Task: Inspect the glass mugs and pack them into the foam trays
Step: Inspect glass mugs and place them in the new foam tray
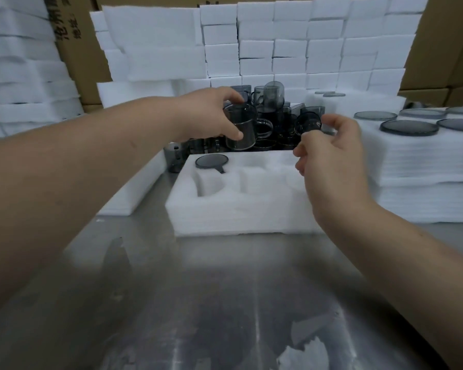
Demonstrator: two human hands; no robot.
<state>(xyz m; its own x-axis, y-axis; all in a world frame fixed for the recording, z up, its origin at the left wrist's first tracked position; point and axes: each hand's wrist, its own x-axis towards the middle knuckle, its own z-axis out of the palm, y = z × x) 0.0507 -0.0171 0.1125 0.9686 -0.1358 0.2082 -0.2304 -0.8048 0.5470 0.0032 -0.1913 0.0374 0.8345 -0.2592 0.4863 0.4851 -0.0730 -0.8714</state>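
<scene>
Gripping upright smoky grey glass mug (241, 133) with outstretched left hand (211, 116), curled round its wall, 12 o'clock of white moulded foam tray (238, 209). Pinching second tilted grey mug (308, 123) in raised right hand (332, 153), 1 o'clock.

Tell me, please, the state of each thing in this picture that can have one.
Left hand: grips a glass mug, upright.
Right hand: pinches a second mug, tilted.
Foam tray: one pocket filled, the visible others empty.
Packed mug: sunk in the far left pocket.
Glass discs: flat on stacked foam sheets.
</scene>
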